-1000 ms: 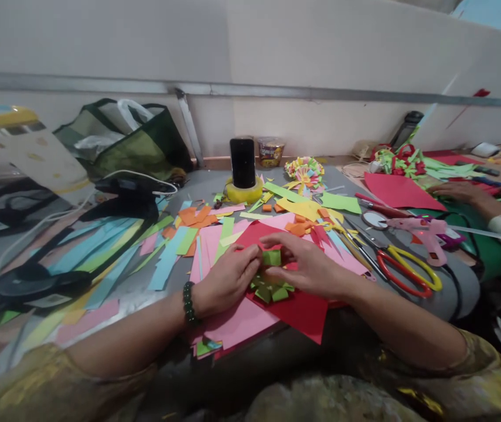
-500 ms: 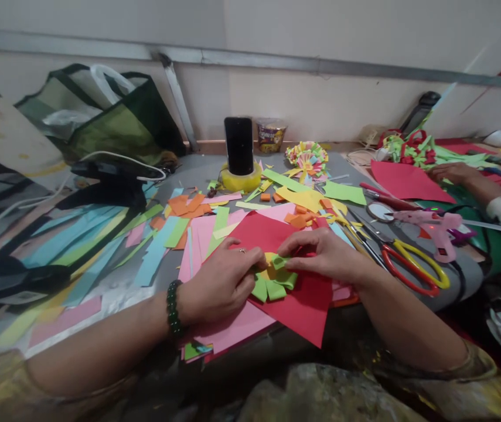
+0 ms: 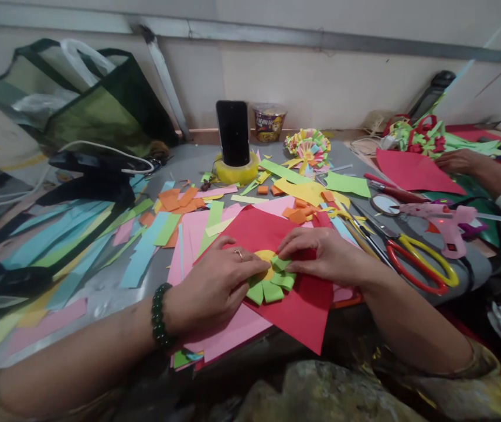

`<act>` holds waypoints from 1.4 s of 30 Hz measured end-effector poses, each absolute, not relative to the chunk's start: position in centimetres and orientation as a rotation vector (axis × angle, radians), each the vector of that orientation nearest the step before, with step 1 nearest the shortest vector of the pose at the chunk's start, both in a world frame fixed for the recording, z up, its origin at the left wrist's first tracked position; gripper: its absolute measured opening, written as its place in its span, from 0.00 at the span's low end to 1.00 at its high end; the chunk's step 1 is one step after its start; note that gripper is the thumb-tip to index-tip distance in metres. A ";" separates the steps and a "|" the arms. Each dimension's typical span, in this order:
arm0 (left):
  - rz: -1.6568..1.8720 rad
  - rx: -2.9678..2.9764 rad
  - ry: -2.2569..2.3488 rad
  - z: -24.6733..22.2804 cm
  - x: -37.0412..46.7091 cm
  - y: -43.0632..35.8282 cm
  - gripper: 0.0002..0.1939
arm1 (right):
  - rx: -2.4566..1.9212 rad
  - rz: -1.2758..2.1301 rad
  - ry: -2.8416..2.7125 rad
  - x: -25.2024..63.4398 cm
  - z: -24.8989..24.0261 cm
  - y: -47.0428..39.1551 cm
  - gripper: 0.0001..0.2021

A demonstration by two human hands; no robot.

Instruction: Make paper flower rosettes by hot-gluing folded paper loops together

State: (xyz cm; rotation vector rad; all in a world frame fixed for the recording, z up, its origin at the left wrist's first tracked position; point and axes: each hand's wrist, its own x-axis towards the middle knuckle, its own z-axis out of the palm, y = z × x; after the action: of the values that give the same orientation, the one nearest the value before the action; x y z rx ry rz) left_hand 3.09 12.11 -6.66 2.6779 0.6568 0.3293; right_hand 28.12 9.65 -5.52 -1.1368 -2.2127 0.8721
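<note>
A red paper sheet lies at an angle over pink sheets. On it sits a yellow paper circle with folded green paper strips set like petals along its near and right sides. My left hand, wearing a ring and a green bead bracelet, rests flat at the left, its index fingertip pressing on the circle. Thumb and fingers of my right hand pinch a green paper strip at the circle's right edge. Part of the circle is hidden under my fingers.
Scissors, a pink glue gun and a tape roll lie right. A phone stands in a yellow tape roll. Cut strips cover the left. A co-worker's hand is at the far right.
My left hand has shifted slightly left and flattened, uncovering more of the yellow circle. My right hand stays at the green strip. The camera view has tilted a little downward.
</note>
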 end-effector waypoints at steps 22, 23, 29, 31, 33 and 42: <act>0.329 2.696 0.628 -6.6 3.2 12.0 0.21 | -1.063 0.626 -2.392 28.4 -5.2 9.5 0.12; 0.331 2.695 0.627 -6.5 3.2 12.0 0.21 | -1.052 0.600 -2.419 28.4 -5.2 9.5 0.15; 0.322 2.702 0.602 -6.5 3.2 12.0 0.21 | -1.051 0.434 -2.528 27.8 -5.5 9.3 0.20; 0.336 2.698 0.607 -6.6 3.2 12.0 0.20 | -1.043 0.413 -2.548 27.6 -5.6 9.2 0.20; 0.347 2.699 0.607 -6.6 3.2 12.0 0.20 | -1.025 0.400 -2.567 27.6 -5.6 9.2 0.19; 0.341 2.703 0.598 -6.6 3.2 11.9 0.20 | -0.964 0.382 -2.603 27.4 -5.5 9.1 0.20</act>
State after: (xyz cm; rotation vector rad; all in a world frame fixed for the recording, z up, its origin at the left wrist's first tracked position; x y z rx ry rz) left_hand 3.19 11.95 -6.56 2.7033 0.5982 0.3409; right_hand 27.38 9.14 -5.54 -0.9637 -2.6033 0.3825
